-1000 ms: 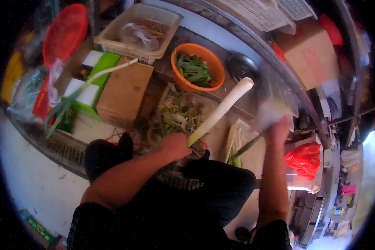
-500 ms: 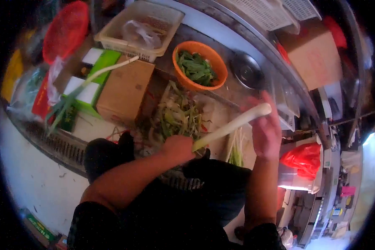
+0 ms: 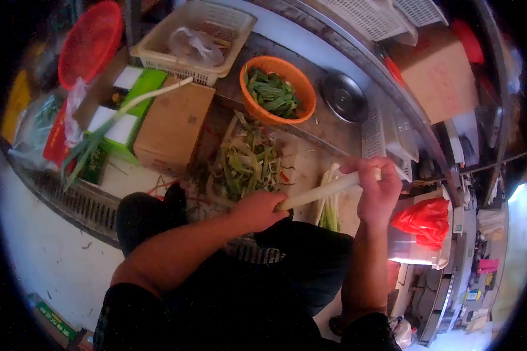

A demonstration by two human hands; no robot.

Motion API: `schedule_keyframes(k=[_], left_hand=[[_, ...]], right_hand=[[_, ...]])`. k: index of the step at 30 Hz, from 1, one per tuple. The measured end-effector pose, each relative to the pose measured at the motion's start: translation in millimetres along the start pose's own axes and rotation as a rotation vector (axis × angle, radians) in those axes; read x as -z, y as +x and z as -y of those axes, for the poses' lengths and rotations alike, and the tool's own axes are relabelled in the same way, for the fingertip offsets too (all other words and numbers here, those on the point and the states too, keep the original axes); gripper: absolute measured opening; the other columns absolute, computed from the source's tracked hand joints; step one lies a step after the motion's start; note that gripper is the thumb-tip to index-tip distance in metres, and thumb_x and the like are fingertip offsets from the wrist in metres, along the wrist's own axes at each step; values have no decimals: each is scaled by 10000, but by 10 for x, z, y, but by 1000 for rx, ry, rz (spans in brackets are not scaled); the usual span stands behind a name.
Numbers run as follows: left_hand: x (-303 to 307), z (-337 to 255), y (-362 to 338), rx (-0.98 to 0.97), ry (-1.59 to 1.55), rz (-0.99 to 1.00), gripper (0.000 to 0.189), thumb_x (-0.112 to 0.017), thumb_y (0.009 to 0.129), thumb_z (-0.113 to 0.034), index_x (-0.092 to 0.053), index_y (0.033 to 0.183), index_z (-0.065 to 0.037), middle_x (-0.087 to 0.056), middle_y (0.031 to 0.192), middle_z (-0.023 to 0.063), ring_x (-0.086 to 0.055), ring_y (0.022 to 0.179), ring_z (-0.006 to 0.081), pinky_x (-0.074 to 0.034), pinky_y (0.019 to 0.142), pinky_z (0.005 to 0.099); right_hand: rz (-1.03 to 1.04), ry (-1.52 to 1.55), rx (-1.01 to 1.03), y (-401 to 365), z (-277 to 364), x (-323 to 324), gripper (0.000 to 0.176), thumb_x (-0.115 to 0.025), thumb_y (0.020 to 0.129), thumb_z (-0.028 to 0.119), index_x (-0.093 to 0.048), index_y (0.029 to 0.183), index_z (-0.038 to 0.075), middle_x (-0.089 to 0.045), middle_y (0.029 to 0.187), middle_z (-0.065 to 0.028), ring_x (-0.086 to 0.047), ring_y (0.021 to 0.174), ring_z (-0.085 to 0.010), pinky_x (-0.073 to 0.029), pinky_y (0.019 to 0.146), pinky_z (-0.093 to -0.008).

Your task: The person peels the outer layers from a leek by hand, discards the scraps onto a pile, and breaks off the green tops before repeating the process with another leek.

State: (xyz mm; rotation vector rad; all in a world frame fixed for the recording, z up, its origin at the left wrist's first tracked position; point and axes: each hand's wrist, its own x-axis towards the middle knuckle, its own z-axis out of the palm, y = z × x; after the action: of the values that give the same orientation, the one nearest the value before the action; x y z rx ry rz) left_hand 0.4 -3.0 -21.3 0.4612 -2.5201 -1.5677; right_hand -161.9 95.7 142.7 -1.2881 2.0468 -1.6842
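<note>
A thick white leek or scallion stalk (image 3: 322, 192) lies slantwise between my two hands. My left hand (image 3: 259, 212) is closed round its lower, greenish end. At the pale upper end, my right hand (image 3: 377, 186) has its fingers closed on the stalk. Below and behind my left hand is a heap of green and yellowish peelings (image 3: 252, 161). Several thin white-and-green stalks (image 3: 330, 202) lie beneath the held stalk, between my hands. Another long scallion (image 3: 129, 108) rests across the boxes at the left.
An orange basket (image 3: 309, 111) with green leaves stands beyond the peelings, beside a round metal lid (image 3: 344, 97). A cardboard box (image 3: 173, 126), a beige crate (image 3: 216, 71) and a red basket (image 3: 91, 44) are at the left. A white bucket (image 3: 416, 256) with a red bag is at the right.
My right hand has gone from open beside the stalk to closed on its upper end. That end has come down a little, and my left hand has shifted slightly.
</note>
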Motion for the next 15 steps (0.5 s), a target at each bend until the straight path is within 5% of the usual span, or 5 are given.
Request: schedule_keyframes(k=[6, 13, 15], left_hand=[[-23, -20, -24, 63, 100, -117, 419, -658, 813, -422, -608, 1064, -91, -665, 861, 146, -650, 765, 340, -525, 685, 466], [1, -22, -13, -13, 193, -146, 409, -651, 812, -424, -618, 1048, -91, -666, 869, 137, -650, 770, 335, -527, 685, 459], [-17, -15, 2, -24, 225, -157, 402, -657, 806, -432, -613, 1006, -86, -656, 855, 132, -647, 773, 337, -522, 688, 459]], right_hand=[[-41, -458, -45, 47, 49, 121, 230, -734, 838, 170, -648, 716, -5, -640, 676, -44, -543, 620, -98, -452, 598, -259], [50, -836, -103, 114, 294, 155, 221, -753, 811, 203, -674, 770, 0, -641, 671, -112, -567, 601, -156, -466, 587, -309], [82, -678, 91, 90, 288, 100, 228, -763, 796, 208, -657, 763, 10, -653, 722, -124, -589, 631, -159, -470, 595, -305]])
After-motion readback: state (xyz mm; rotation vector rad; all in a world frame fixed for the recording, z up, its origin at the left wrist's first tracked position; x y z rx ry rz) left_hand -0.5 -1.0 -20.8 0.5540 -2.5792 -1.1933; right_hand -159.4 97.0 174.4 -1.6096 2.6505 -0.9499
